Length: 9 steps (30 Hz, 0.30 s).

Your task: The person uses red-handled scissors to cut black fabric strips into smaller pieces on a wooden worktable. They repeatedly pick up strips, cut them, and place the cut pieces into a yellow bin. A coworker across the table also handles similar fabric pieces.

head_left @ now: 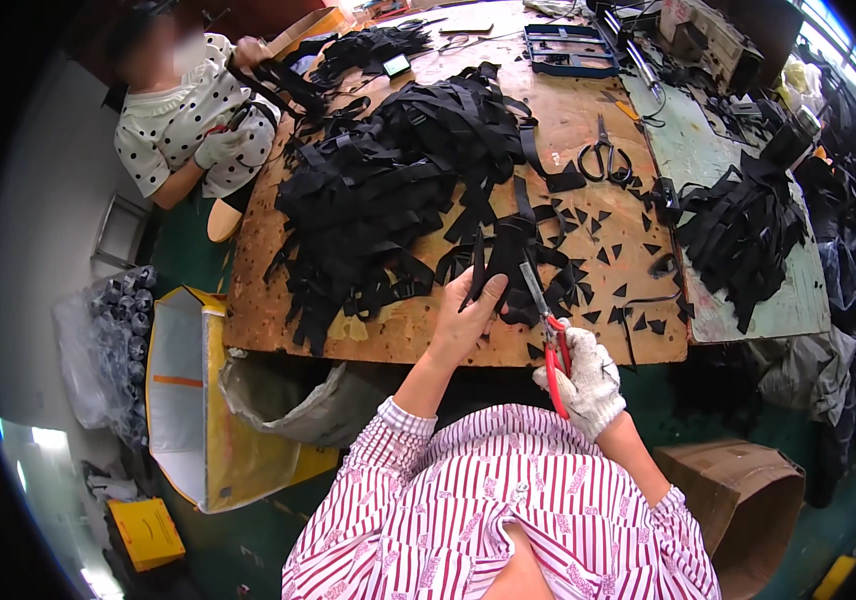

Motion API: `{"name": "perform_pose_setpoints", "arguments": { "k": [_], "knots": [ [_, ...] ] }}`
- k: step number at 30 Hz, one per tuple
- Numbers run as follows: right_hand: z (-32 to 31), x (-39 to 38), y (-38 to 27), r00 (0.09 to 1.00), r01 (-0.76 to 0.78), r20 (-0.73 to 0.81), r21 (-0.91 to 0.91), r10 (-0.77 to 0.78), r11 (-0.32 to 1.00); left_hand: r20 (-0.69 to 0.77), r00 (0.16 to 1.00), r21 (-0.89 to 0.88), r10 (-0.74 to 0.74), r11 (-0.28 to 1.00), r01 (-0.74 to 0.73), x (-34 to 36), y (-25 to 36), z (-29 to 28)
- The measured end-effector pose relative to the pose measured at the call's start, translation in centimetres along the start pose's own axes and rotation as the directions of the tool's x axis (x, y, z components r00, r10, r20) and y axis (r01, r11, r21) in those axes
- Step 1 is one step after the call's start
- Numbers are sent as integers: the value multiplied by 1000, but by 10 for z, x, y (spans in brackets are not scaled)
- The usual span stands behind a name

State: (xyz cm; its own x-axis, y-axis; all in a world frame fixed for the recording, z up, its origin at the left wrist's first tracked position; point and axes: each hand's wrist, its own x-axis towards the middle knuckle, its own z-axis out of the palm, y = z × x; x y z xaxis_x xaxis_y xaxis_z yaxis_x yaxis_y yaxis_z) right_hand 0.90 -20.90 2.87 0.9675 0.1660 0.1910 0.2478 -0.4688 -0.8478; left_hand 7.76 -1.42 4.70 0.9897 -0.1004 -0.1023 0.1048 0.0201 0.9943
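My bare left hand is closed on a black webbing strap above the near edge of the wooden table. More black webbing lies right beside its fingers. My right hand, in a white knit glove, grips red-handled scissors. Their metal blades point up and away, next to the webbing, and I cannot tell if they touch it. Farther off on the table lies a large heap of black straps. Small black triangular offcuts are strewn to the right of my hands.
Black-handled scissors and a blue tray lie farther back. More straps hang over the green tabletop at right. Below stand a yellow-sided bin, a grey sack and a cardboard box. A co-worker handles straps at far left.
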Motion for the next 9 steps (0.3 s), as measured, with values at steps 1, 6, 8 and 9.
{"name": "perform_pose_setpoints", "arguments": {
  "k": [1,6,8,9],
  "knots": [
    [0,0,1,1000,0,-1,-9,0,1000,11,1000,16,19,1000,-19,0,1,0],
    [-3,3,-4,1000,-7,-7,-93,6,996,75,997,103,23,994,-31,-3,6,1],
    [-4,4,-4,1000,2,-7,-127,-3,992,49,997,86,65,994,-69,-3,2,3],
    [-3,4,-1,1000,-3,2,-139,3,990,35,996,77,87,993,-89,-3,-1,5]
  ]
}}
